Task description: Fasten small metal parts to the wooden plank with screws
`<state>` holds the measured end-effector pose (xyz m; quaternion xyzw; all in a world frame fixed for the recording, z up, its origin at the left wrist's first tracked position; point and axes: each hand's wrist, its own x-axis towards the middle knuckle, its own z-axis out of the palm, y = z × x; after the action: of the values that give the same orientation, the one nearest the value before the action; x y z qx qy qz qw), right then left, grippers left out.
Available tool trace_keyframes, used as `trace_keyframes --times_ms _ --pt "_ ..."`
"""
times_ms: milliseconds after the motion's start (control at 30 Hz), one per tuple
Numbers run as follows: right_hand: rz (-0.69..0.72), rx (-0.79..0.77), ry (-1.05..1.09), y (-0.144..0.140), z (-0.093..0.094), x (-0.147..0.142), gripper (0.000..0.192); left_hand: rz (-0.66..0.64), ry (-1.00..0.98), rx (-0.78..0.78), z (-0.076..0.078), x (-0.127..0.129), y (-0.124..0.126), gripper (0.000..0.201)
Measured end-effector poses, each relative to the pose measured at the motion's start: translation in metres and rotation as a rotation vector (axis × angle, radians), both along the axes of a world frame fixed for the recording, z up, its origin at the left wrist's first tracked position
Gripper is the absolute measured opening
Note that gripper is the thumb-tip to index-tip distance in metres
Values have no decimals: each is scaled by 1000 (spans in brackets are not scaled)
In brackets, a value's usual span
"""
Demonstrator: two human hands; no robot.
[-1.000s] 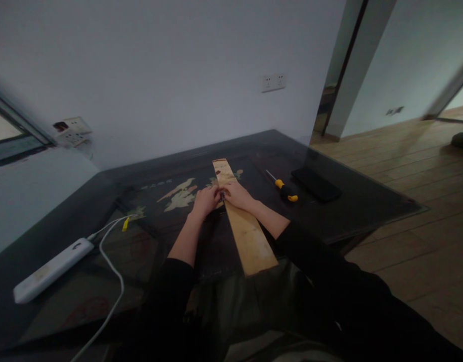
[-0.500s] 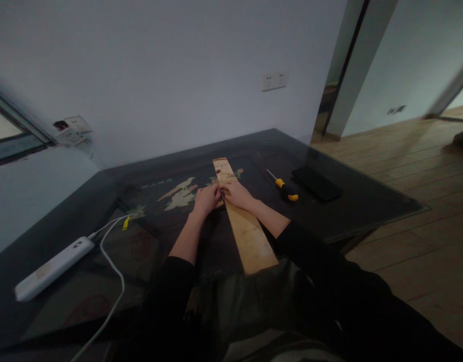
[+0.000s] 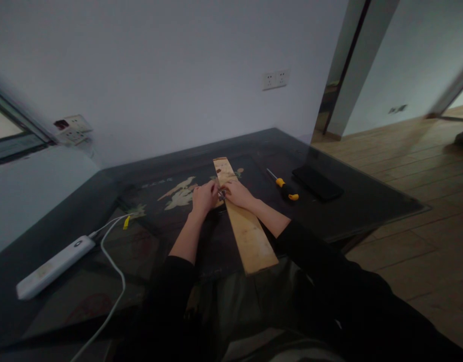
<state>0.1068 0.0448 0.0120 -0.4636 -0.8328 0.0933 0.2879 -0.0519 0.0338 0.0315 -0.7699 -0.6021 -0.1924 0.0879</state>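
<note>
A long wooden board (image 3: 250, 236) lies lengthwise on the dark table, its near end by the front edge. My right hand (image 3: 238, 194) rests across the board's middle, fingers curled around a small metal piece (image 3: 222, 194) at the board's left edge. Just left of it, my left hand (image 3: 205, 197) is closed, with thumb and fingers pinched together beside the same small piece. What exactly the fingertips hold is too small and partly hidden to name. To the right lies a screwdriver (image 3: 282, 185) with a yellow and black handle.
A black phone-like slab (image 3: 317, 183) lies right of the screwdriver. At the left stands a white power strip (image 3: 56, 266) with a white cable (image 3: 120, 275) trailing to the front edge. The table (image 3: 378, 201) has a pale bird pattern and meets the wall behind.
My left hand has shifted slightly left, its fingers drawn a little away from the small metal piece. My right hand and the board stay in place.
</note>
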Motion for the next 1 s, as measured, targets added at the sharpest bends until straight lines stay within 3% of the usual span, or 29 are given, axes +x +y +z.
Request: trace_keyframes --times_ms 167,367,567,800,1000 --pt "-10 14 77 1 1 1 31 9 -273 37 -3 -7 4 27" --pt "44 24 204 -6 11 0 32 -99 -479 4 -5 -2 3 24" --pt "16 -51 233 -11 16 0 26 -168 -454 -17 -2 4 -3 19" --pt "-49 -27 152 -10 15 1 26 -220 -394 -49 3 -3 -2 28" --pt "-120 -24 221 -12 17 2 21 -231 -225 -224 9 -15 -3 22"
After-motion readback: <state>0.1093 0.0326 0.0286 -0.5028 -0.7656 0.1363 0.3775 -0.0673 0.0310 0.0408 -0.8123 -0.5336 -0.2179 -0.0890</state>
